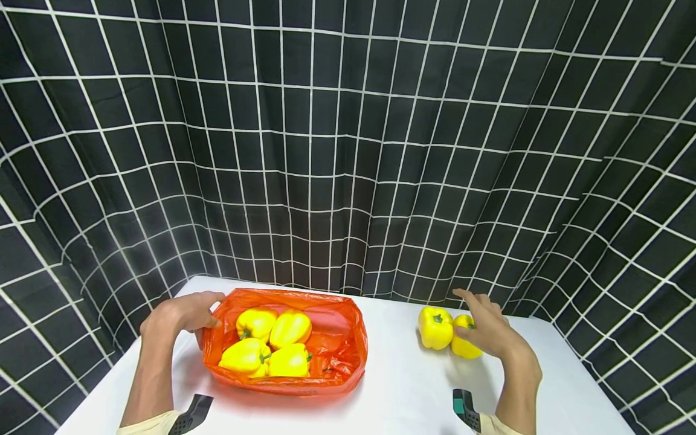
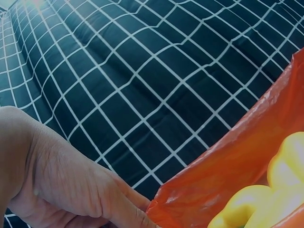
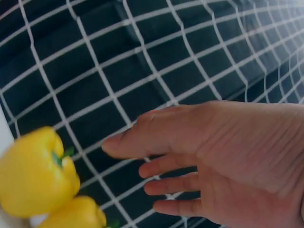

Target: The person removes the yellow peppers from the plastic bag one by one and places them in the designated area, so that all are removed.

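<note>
On the left of the head view, a red plastic bag (image 1: 293, 388) lies with its mouth wide open. Inside it are several yellow bell peppers (image 1: 290, 329). My left hand (image 1: 182, 314) pinches the bag's left rim, the thumb on the inner side; the left wrist view also shows this hand (image 2: 80, 185) at the bag's edge (image 2: 190, 194). Two more yellow bell peppers, one upright (image 1: 435, 329) and one beside it (image 1: 464, 349), stand on the right. Over the second hovers my right hand (image 1: 492, 331), fingers extended and holding nothing, partly covering that pepper.
Both hands work over a white table (image 1: 397, 362). A black curtain with a white grid (image 1: 337, 151) surrounds its back and sides. Each wrist carries a dark strapped device, one on the left (image 1: 191, 414) and one on the right (image 1: 465, 408).
</note>
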